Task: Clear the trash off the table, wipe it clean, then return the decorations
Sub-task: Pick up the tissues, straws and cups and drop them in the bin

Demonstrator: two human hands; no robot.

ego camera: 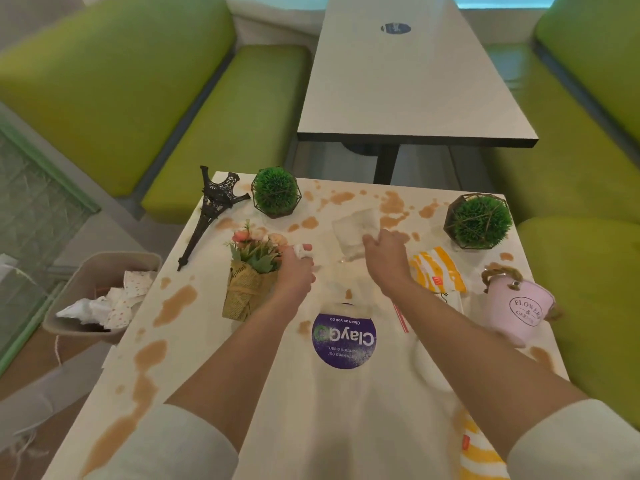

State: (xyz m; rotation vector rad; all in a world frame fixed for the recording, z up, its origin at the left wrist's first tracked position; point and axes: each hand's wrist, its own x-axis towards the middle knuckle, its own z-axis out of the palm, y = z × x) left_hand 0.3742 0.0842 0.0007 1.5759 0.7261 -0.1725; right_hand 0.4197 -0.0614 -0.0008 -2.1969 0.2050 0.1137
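Still early days here: left hand (pixel 297 268) has its fingers around a small paper wad, right hand (pixel 384 252) pinches a crumpled napkin (pixel 356 225) mid-desk (pixel 263 393), while brown spills, yellow wrappers (pixel 438 270) and decorations remain, bin (pixel 104 292) part-filled.

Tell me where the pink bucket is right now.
In the head view, the pink bucket lies tipped on its side at the table's right edge, near a yellow-striped wrapper and a caged green ball.

soft even indoor light, faint shadows, slight blur, wide-angle edge distortion
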